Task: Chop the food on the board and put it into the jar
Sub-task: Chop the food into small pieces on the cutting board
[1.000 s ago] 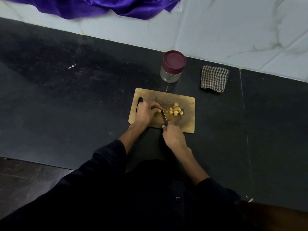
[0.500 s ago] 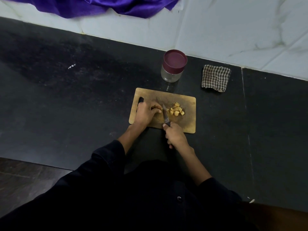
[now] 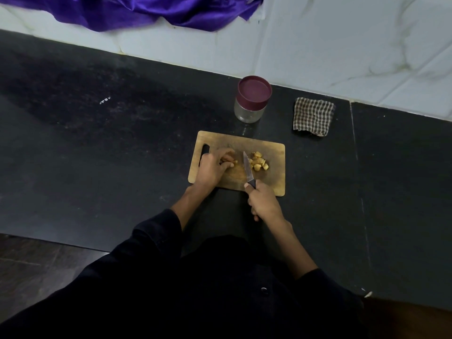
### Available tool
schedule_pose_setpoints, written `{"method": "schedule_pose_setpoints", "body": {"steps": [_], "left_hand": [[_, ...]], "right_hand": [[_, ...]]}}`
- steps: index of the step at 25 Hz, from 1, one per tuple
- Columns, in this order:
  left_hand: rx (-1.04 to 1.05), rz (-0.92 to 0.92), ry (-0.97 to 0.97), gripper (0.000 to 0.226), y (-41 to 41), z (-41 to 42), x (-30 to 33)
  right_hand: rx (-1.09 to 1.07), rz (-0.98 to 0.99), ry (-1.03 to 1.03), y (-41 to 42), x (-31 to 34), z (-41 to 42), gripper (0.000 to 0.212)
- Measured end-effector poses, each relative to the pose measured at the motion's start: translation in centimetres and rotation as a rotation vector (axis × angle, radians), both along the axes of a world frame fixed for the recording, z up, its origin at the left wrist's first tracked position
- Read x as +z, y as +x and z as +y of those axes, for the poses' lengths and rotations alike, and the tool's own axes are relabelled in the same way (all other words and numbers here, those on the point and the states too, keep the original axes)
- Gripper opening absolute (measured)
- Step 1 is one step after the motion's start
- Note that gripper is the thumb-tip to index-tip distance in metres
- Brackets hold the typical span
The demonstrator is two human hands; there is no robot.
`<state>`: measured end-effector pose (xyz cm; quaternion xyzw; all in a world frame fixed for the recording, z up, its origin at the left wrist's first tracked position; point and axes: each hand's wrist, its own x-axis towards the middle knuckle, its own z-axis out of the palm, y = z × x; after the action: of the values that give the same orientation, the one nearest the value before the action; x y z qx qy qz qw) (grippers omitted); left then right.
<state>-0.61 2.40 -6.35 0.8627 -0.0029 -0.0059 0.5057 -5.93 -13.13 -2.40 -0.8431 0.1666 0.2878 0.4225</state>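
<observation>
Your left hand curled on a small uncut piece at frame centre; your right hand gripped the knife, blade beside the chopped yellow chunks on the wooden board. Above stood the lidded glass jar, checked cloth further right, on the black counter.

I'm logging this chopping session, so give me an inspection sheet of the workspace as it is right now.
Surface: black stone counter, dusty smudges.
Job's things: rectangular wooden cutting board; pile of yellow chopped food pieces on it; clear glass jar with maroon lid behind the board, lid on; black-handled knife.
Clutter: folded checked cloth right of the jar.
Hands: left hand holds a food piece on the board; right hand grips the knife.
Cables: nothing seen.
Surroundings: white marble-look wall; purple satin fabric hanging at top.
</observation>
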Motion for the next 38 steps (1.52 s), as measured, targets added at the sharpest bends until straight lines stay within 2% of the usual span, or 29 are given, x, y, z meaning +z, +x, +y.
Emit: {"method": "schedule_pose_setpoints", "body": {"steps": [4,10,26,38], "left_hand": [[0.027,0.024,-0.007,0.047,0.1,-0.2,0.4],[0.049,0.005,-0.024,0.043,0.1,-0.2,0.1],[0.080,0.014,-0.069,0.031,0.6,-0.2,-0.1],[0.091,0.011,-0.066,0.034,0.6,-0.2,0.0]], "right_hand": [[0.167,-0.074,-0.175,0.4,0.4,1.0,0.016],[0.252,-0.139,-0.303,0.6,-0.4,1.9,0.026],[0.308,-0.204,-0.366,1.5,0.1,2.3,0.021],[0.341,-0.084,-0.373,3.2,1.8,2.3,0.025]]}}
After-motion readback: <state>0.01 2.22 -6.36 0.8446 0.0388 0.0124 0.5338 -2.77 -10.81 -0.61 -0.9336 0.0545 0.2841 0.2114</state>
